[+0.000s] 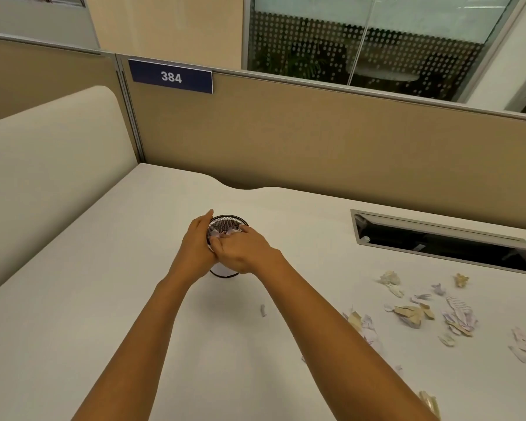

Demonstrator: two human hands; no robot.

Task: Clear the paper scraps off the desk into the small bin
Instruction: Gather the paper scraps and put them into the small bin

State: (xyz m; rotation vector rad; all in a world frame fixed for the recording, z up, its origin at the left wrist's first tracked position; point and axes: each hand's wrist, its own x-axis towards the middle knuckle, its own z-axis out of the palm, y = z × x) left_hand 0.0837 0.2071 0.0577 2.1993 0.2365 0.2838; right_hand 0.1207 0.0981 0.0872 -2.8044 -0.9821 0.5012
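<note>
Bin [229,221] in left hand [195,247], scraps [409,312] on desk [104,299]

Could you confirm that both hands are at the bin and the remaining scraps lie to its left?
Not quite: the head view shows the scraps lying to the bin's right. The left hand and right hand are at the bin.

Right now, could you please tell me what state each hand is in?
Left hand: holds the small bin by its side.
Right hand: fingers on the paper scraps in the bin; grip cannot be told.
</note>
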